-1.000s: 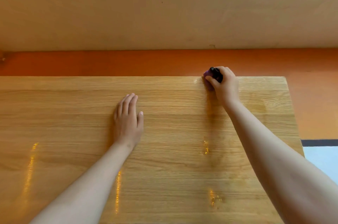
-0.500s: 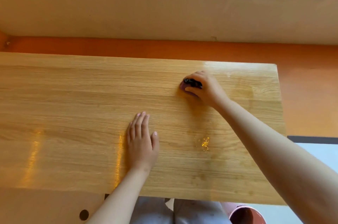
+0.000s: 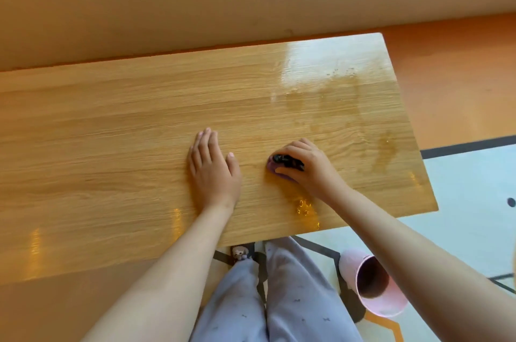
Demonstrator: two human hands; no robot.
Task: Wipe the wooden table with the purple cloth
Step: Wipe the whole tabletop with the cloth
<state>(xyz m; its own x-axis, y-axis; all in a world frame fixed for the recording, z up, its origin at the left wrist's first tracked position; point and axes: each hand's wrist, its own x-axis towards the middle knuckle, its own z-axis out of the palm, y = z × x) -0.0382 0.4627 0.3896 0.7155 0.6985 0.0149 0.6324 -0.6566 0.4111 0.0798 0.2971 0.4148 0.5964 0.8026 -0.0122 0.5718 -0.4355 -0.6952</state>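
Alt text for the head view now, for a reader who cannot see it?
A person's right hand grips a bunched purple cloth against a wooden table; the left hand lies flat beside it. Wet streaks shine toward the far right corner.

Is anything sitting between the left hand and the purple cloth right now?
Nothing: the head view shows only bare wooden table between the left hand and the purple cloth gripped by the right hand.

Bare forearms [image 3: 173, 272], lavender-grey trousers [image 3: 296, 299], tiny bow print
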